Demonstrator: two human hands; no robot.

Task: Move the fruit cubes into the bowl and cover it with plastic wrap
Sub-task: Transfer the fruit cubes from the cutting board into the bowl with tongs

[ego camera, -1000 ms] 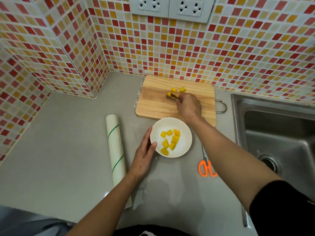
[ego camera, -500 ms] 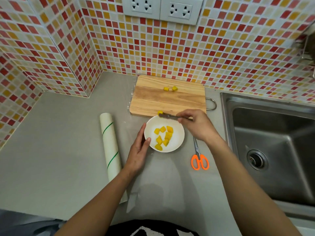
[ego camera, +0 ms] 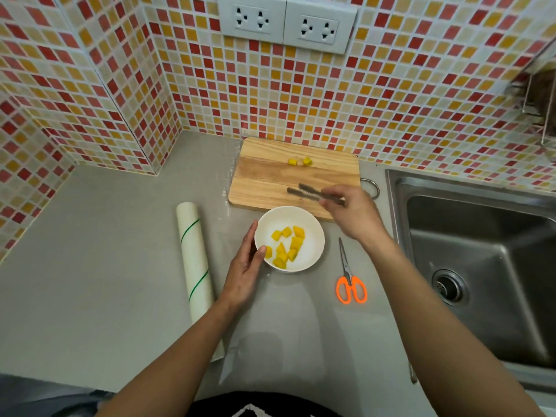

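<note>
A white bowl point(ego camera: 313, 233) with several yellow fruit cubes point(ego camera: 287, 246) stands on the grey counter just in front of the wooden cutting board point(ego camera: 270, 185). Two more yellow cubes point(ego camera: 299, 161) lie near the board's far edge. My left hand point(ego camera: 245, 267) rests against the bowl's left rim, thumb on the edge. My right hand point(ego camera: 353, 215) holds metal tongs point(ego camera: 307, 192) over the board's near right part; their tips are apart and hold nothing. A roll of plastic wrap point(ego camera: 194, 263) lies left of the bowl.
Orange-handled scissors point(ego camera: 349, 278) lie right of the bowl. A steel sink point(ego camera: 481, 260) fills the right side. Tiled walls close the back and left, with sockets point(ego camera: 288, 22) above the board. Bare counter stretches to the left of the roll.
The tongs picked a cube off the board, carried it over the bowl and let it go; now they are empty and back over the board. My left hand stayed on the bowl.
</note>
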